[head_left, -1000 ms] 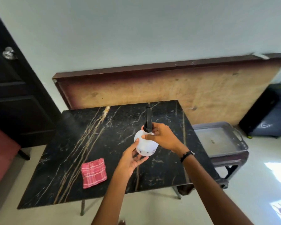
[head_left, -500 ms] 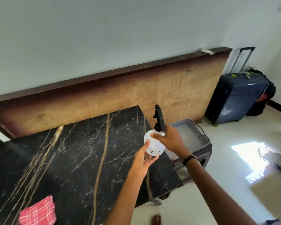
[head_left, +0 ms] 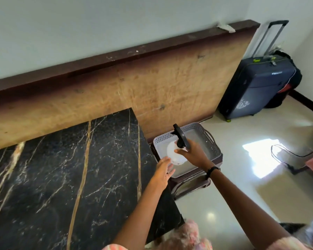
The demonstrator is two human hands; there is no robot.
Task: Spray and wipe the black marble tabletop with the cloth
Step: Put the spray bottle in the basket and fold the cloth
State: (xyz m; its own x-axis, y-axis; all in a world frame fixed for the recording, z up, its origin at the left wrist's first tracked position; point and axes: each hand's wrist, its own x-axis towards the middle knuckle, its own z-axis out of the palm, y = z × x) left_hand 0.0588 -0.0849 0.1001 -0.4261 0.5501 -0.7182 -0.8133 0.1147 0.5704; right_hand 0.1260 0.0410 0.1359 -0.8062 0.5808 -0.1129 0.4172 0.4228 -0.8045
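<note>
Round white plastic spray bottle (head_left: 173, 155) w/ black trigger head (head_left: 181, 137): squat bulbous body, small dark marks near its base, narrow black neck, long black nozzle/lever piece on top. Bottle is held in the air above the grey perforated plastic tray (head_left: 213, 141), just past the right edge of the black marble tabletop w/ gold and white veins (head_left: 79, 168). Long axis tilted, base toward the tabletop side and down, black head up and leaning toward the wooden board (head_left: 152, 87) at the wall; nozzle tip points up-left toward that board.

Right hand (head_left: 193, 154) grips the bottle at the neck, fingers curled round it, black wristband behind. Left hand (head_left: 163, 172) is under and beside the white body, fingers straight and spread; can't tell if fingertips touch it.

Tray sits on a dark stool (head_left: 190, 184). Navy hard-shell suitcase (head_left: 258, 87) stands by the wall.
</note>
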